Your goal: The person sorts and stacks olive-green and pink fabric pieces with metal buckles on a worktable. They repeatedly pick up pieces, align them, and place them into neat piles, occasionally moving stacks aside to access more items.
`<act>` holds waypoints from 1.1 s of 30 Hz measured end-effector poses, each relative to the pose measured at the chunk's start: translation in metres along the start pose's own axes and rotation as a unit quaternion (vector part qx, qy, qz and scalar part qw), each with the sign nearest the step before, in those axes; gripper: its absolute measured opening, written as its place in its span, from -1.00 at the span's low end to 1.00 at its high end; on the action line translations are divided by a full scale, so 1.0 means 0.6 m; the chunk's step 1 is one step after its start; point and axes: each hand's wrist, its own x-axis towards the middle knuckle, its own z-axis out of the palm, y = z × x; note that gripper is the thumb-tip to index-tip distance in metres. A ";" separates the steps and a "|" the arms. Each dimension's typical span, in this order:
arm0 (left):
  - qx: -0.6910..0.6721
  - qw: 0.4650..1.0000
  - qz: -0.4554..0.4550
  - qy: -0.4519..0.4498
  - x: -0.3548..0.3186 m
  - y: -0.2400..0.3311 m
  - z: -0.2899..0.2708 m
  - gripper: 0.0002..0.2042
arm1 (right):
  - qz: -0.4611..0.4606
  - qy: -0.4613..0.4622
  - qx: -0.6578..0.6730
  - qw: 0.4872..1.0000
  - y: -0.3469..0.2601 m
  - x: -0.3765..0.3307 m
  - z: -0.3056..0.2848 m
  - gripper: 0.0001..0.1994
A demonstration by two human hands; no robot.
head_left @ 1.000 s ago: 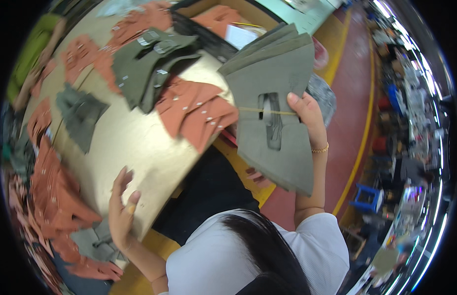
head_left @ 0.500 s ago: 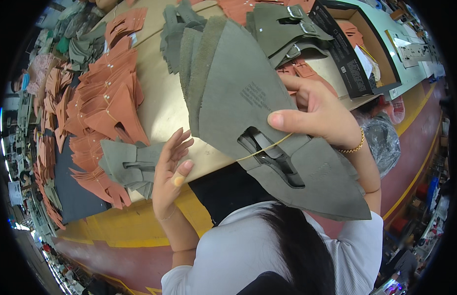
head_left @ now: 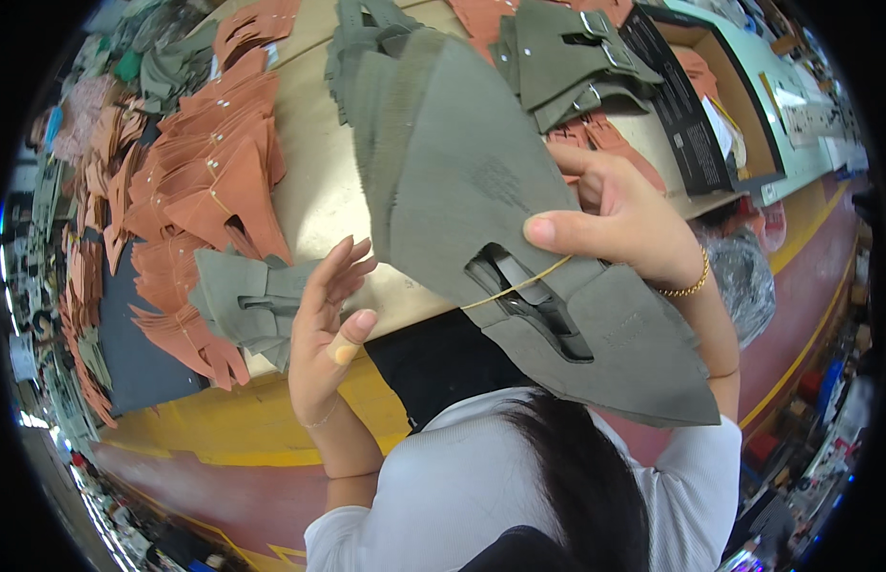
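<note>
– Where is the banded bundle of grey-green pieces [head_left: 491, 172] held?
– In the right hand [head_left: 619, 214], with the thumb pressed on its upper face, above the near edge of the surface [head_left: 314, 181]; a thin yellow band [head_left: 531, 279] is stretched across its cut-out; the left hand [head_left: 324, 334] is held empty, fingers spread, near the bundle's left side.
– Which step is judged to be in hand?
– It seems to be held up for handling or checking; for the next move, support from the free hand and care for the band would be called for.
– And beyond?
– A smaller grey-green bundle [head_left: 257, 305] is laid by the near left corner; orange stacks [head_left: 214, 181] are lined along the left edge; buckled pieces [head_left: 557, 57] and a black box [head_left: 670, 100] are placed toward the right edge.
</note>
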 end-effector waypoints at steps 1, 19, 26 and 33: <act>0.002 1.000 0.005 0.008 -0.001 0.000 -0.001 -0.34 | 0.014 0.029 -0.035 0.999 -0.001 0.006 0.003 -0.45; -0.504 0.856 0.055 0.107 -0.011 -0.063 0.037 -0.37 | -0.392 -0.048 -0.501 0.770 0.047 0.077 0.246 -0.31; -0.538 0.796 0.068 0.270 -0.063 0.002 -0.079 -0.38 | -0.438 -0.017 -0.444 0.782 -0.014 0.071 0.214 -0.67; -0.442 0.668 0.373 0.468 -0.131 0.035 -0.377 -0.38 | -0.346 0.004 -0.413 0.842 0.014 0.092 0.163 -0.79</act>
